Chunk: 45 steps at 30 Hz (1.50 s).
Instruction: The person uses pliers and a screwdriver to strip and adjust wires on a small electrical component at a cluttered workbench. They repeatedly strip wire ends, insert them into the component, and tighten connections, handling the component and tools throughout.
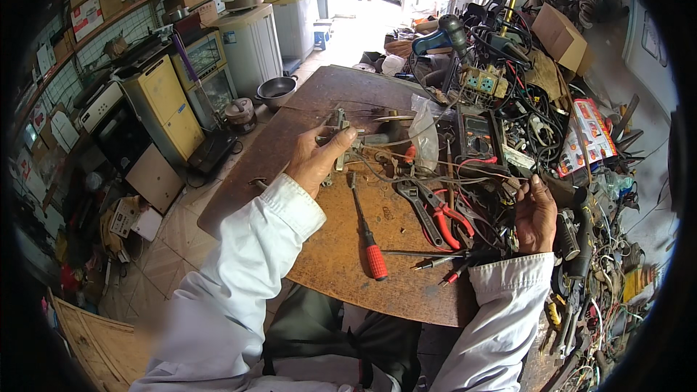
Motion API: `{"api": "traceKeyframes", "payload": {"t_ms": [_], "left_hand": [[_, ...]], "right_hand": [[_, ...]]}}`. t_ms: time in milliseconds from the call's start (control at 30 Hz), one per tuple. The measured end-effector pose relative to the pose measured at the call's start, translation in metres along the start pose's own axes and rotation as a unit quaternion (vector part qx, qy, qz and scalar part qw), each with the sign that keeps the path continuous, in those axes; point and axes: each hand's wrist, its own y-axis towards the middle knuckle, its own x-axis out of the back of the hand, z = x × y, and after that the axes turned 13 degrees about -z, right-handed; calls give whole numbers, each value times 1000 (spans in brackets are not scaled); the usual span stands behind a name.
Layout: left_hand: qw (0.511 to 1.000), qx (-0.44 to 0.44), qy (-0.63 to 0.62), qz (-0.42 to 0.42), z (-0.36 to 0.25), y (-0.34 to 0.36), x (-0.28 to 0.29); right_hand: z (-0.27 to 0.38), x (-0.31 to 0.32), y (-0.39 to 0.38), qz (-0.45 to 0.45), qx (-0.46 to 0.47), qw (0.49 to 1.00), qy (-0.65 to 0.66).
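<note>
My left hand [314, 158] is closed around a small metal assembly [340, 117] above the wooden table [327, 265]. Thin grey wires [406, 172] run from beside that assembly across to my right hand [536, 216]. The right fingers pinch the wires near their far ends, next to the heaped clutter. Between my hands lie a screwdriver [375, 260] with a red handle, an adjustable wrench [424, 212] and red-handled pliers [455, 226]. My fingers hide part of the assembly.
A multimeter [477, 131] and a clear plastic bag [423, 134] lie farther back. Test probes [435, 262] rest near the table's front edge. Cables and tools pile up on the right, with a cardboard box [563, 36]. Old appliances [170, 105] line the left wall.
</note>
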Motion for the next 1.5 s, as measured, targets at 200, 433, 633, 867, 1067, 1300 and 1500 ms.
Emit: {"api": "traceKeyframes", "payload": {"t_ms": [200, 433, 633, 867, 1067, 1300, 1500], "left_hand": [[1000, 3, 26, -1, -4, -2, 0], [999, 13, 50, 4, -8, -5, -2], [1000, 0, 1, 14, -2, -2, 0], [999, -21, -34, 7, -5, -3, -3], [999, 1, -37, 18, -5, -2, -1], [999, 19, -23, 33, 0, 1, 2], [999, 25, -35, 30, -5, -2, 0]], "right_hand": [[-2, 3, 1, 22, 34, 999, 5], [0, 7, 1, -8, 63, 996, -58], [-1, 8, 8, -4, -19, 999, 30], [-1, 1, 0, 34, -9, 999, -4], [0, 7, 6, 32, -20, 999, -15], [3, 4, 1, 17, -8, 1000, -1], [5, 4, 2, 41, -17, 999, 26]]}}
